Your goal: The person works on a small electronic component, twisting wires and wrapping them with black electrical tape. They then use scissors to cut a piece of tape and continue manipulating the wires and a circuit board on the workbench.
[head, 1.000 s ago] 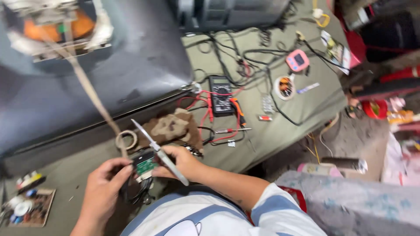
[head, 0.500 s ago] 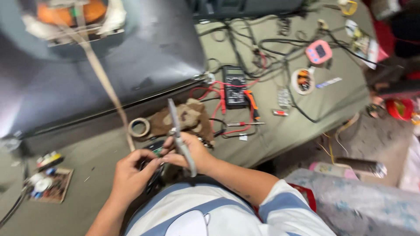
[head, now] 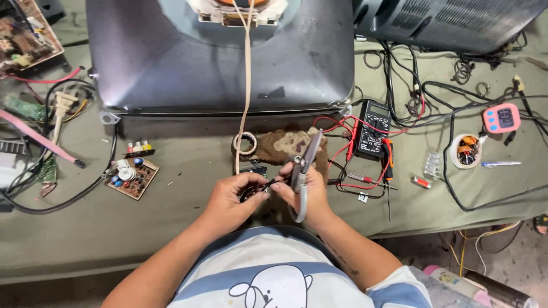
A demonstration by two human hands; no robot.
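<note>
My right hand (head: pixel 305 194) grips a pair of grey scissors (head: pixel 303 166), blades pointing up and away over a brown rag (head: pixel 285 145). My left hand (head: pixel 231 197) pinches a small dark part with black wires (head: pixel 260 188) between thumb and fingers, right against the right hand's fingertips. Both hands meet just above my lap at the table's near edge. What the small part is cannot be made out.
A large grey picture tube (head: pixel 220 57) lies at the back with a tan strap (head: pixel 246 85) running down to a tape roll (head: pixel 245 142). A black multimeter (head: pixel 372 128) with red leads, a screwdriver (head: pixel 388 157), a small circuit board (head: pixel 132 177), a pink timer (head: pixel 501 118) and tangled cables surround the hands.
The view has swung so the table faces me squarely. My hands stay together; the scissors have tipped from leaning left to pointing up and slightly right.
</note>
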